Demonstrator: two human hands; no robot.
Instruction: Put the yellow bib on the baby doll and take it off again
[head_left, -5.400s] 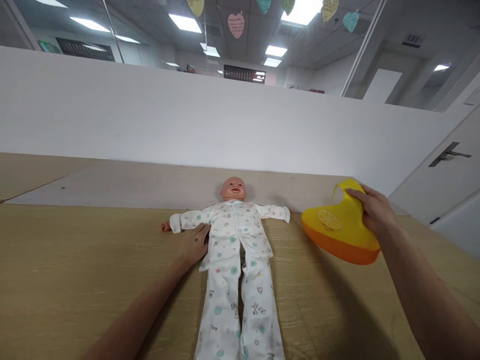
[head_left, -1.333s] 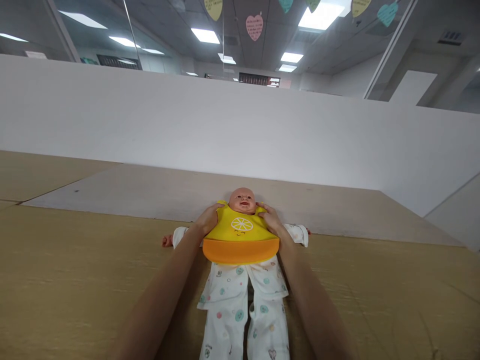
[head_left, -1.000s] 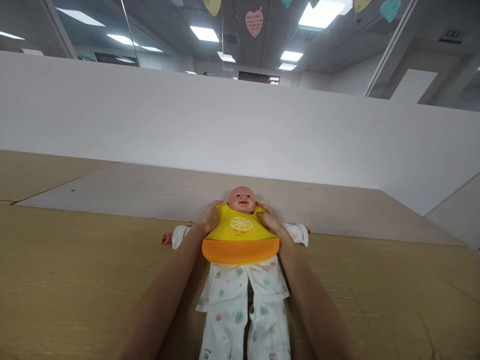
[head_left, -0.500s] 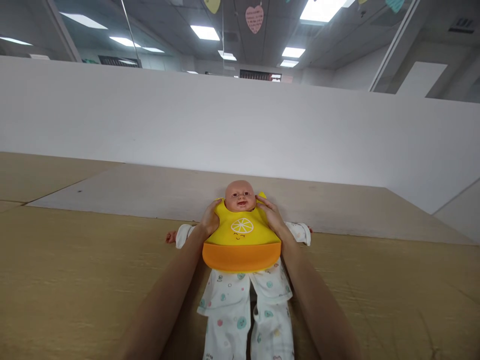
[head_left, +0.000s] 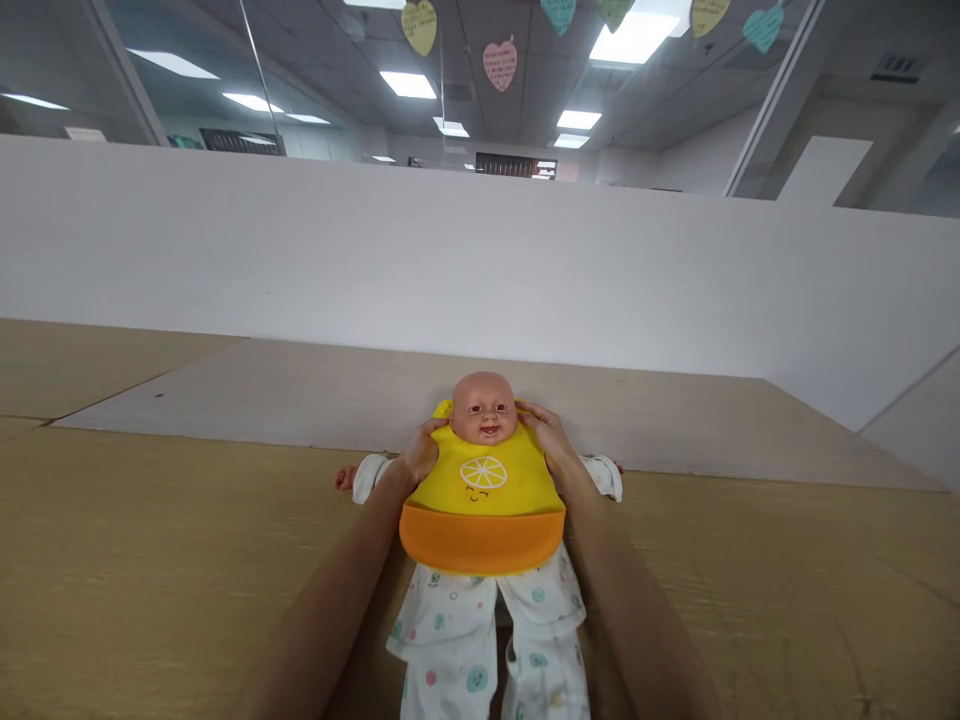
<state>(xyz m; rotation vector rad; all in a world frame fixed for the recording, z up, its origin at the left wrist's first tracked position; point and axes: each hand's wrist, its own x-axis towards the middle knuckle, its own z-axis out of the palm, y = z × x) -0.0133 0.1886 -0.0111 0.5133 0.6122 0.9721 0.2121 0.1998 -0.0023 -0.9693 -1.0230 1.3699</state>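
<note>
On a tan tabletop [head_left: 157, 570], seen from the head camera looking forward and down, a baby doll [head_left: 484, 408] lies on its back, face up and arms spread, near the middle of the view and in front of a white wall [head_left: 450, 260]. A yellow silicone bib [head_left: 482, 480] printed with a lemon slice covers its chest, and the bib's orange catch pocket [head_left: 481, 540] rests over the waist of the white patterned pajamas [head_left: 448, 640]. The person's left hand [head_left: 421, 450] and right hand [head_left: 547, 437] sit on either side of the doll's neck, fingers curled and closed on the bib's upper edges. The bib is already in place on the chest, its top reaching the neck. Whether its neck strap is fastened cannot be told, since the closure is hidden behind the doll's head and the hands.
</note>
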